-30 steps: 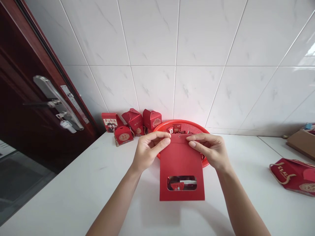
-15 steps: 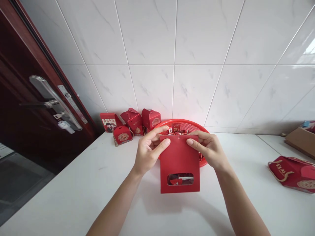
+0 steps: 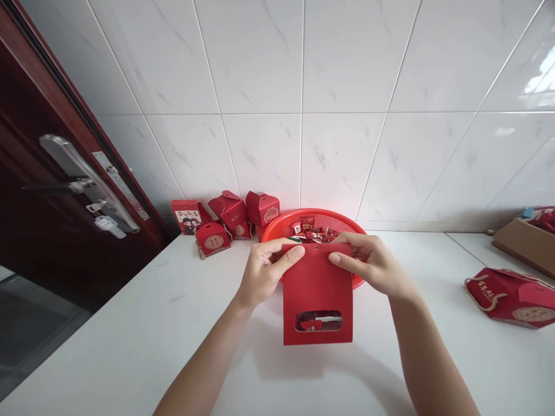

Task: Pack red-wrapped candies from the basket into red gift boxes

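Note:
A flat-faced red candy box (image 3: 318, 283) hangs upright between my hands above the white table. It has a small hole at its top edge and a clear window low down, through which wrapped contents show. My left hand (image 3: 266, 271) pinches its upper left corner, thumb in front. At the upper right corner, my right hand (image 3: 375, 266) grips it the same way; the fingers behind are partly hidden. Behind the box stands a red plastic basket (image 3: 342, 218) holding wrapped candies (image 3: 315, 234), partly covered by the box and hands.
Several red gift boxes (image 3: 228, 211) cluster left of the basket against the tiled wall. A red box with a rope handle (image 3: 511, 297) lies at the right, near a brown cardboard box (image 3: 522, 242). A dark red door (image 3: 56, 231) with keys in its lock borders the left.
My left fingers have closed down onto the box's top edge, where the index finger was raised before. The box sits slightly lower, and the view has shifted a little to the right.

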A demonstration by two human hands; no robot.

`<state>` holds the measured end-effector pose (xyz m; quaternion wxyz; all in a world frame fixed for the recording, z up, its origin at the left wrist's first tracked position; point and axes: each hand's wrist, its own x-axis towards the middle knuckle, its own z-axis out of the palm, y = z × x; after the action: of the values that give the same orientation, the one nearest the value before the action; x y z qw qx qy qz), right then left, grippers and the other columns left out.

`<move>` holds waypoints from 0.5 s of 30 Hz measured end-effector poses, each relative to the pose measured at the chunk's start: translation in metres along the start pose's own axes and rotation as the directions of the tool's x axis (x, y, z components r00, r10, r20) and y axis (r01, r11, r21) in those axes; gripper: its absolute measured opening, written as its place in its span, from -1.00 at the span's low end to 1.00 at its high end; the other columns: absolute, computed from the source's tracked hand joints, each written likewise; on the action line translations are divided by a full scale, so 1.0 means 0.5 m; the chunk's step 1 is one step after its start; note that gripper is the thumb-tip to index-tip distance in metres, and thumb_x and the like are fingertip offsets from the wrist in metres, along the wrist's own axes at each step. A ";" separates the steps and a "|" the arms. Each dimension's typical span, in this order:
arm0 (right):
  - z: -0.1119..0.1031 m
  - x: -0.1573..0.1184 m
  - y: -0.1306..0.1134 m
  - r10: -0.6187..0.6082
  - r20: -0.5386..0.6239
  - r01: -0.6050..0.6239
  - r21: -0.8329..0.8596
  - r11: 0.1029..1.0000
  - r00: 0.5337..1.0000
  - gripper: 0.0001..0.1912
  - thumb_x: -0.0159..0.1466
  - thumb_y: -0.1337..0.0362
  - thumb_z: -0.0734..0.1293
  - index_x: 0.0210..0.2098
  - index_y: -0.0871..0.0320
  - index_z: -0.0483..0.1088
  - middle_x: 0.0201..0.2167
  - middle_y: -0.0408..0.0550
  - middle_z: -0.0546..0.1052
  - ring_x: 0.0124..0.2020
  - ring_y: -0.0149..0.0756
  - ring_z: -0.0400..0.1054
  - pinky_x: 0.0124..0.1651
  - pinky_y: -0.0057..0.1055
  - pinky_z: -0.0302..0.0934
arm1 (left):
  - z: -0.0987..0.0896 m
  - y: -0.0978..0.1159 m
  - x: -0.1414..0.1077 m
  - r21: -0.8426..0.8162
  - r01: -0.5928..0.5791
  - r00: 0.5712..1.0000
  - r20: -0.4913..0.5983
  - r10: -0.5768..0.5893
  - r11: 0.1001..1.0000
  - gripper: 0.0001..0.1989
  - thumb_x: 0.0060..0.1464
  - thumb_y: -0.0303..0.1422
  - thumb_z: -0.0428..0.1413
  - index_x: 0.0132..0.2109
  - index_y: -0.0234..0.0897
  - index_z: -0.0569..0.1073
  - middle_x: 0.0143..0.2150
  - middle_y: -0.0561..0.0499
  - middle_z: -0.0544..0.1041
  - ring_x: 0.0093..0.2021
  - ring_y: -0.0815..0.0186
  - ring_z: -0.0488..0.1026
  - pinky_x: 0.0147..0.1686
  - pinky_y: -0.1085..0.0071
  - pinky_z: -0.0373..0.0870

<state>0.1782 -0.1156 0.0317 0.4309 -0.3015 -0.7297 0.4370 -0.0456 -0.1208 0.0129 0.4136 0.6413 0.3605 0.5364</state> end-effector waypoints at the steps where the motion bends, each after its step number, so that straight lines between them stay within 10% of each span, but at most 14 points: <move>1: -0.008 -0.006 -0.007 -0.021 -0.005 0.021 -0.065 0.998 1.000 -0.71 0.37 0.07 0.41 -0.20 0.18 0.61 -0.38 -0.05 0.58 -0.38 -0.31 0.47 -0.40 -0.44 0.37 | 0.003 0.000 0.000 -0.013 0.012 1.000 0.016 -0.012 1.000 -0.74 0.16 -0.11 0.30 -0.23 -0.21 0.72 -0.39 0.00 0.66 -0.38 0.26 0.58 -0.42 0.43 0.51; 6: -0.086 -0.077 -0.045 -0.114 -0.252 0.029 -0.320 0.947 0.961 -0.77 0.30 0.07 0.48 -0.28 0.11 0.64 -0.41 -0.07 0.63 -0.38 -0.25 0.50 -0.37 -0.38 0.39 | 0.007 0.003 0.004 -0.105 -0.004 0.996 0.093 0.014 0.994 -0.59 0.15 -0.06 0.31 0.05 -0.18 0.65 0.03 -0.13 0.69 -0.01 0.08 0.64 -0.03 0.24 0.61; 11: -0.188 -0.168 -0.037 -0.297 -0.845 -0.168 -0.405 0.899 0.445 -0.79 0.16 0.08 0.57 -0.28 0.02 0.61 -0.38 -0.06 0.59 -0.29 -0.06 0.50 -0.20 -0.12 0.41 | -0.017 -0.006 0.018 -0.076 -0.033 0.999 -0.009 0.033 0.997 -0.72 0.19 -0.11 0.28 -0.12 -0.22 0.68 -0.08 -0.10 0.70 -0.08 0.15 0.64 0.02 0.24 0.57; 15: -0.257 -0.205 0.018 -0.247 -0.918 -0.467 -0.373 0.802 0.309 -0.85 0.20 0.10 0.45 -0.34 0.02 0.53 -0.38 -0.01 0.56 -0.26 0.05 0.49 -0.11 0.00 0.35 | -0.029 -0.014 0.027 -0.062 -0.030 0.999 -0.039 0.027 0.998 -0.77 0.13 -0.16 0.33 -0.17 -0.21 0.70 -0.19 -0.06 0.71 -0.14 0.17 0.63 -0.01 0.24 0.58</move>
<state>0.3392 -0.1471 0.0179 0.6240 -0.6660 -0.4069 -0.0400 -0.0576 -0.1040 0.0130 0.4188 0.6228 0.3423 0.5653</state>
